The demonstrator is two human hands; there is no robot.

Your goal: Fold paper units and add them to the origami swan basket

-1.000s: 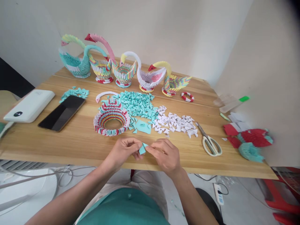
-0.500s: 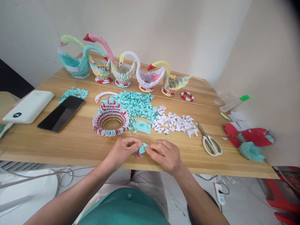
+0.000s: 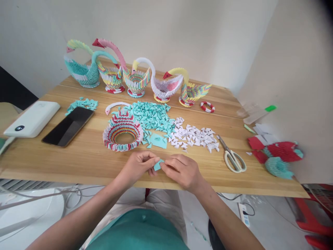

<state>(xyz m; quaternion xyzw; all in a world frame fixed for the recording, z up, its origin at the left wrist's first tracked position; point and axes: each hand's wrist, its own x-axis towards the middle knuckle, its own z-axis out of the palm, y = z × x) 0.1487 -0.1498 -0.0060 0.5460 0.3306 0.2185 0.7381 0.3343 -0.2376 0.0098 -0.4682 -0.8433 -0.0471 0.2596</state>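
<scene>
Well, teal paper (image 3: 157,165) in both hands (image 3: 140,166); power bank display (image 3: 19,128) illegible.

Front-right of the round red, white and teal folded-paper bowl (image 3: 122,121), the left hand (image 3: 140,165) and right hand (image 3: 182,172) are covering parts of a small teal paper piece (image 3: 157,165). Left of the bowl, a flat black phone (image 3: 68,126) is partly hiding loose teal paper bits (image 3: 87,103); a white cable (image 3: 6,144) is leaving the view. Far right of it, a green-ended translucent plastic strip (image 3: 256,114) is blurring.

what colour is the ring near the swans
The ring is banded red and white; best in the head view.
</scene>
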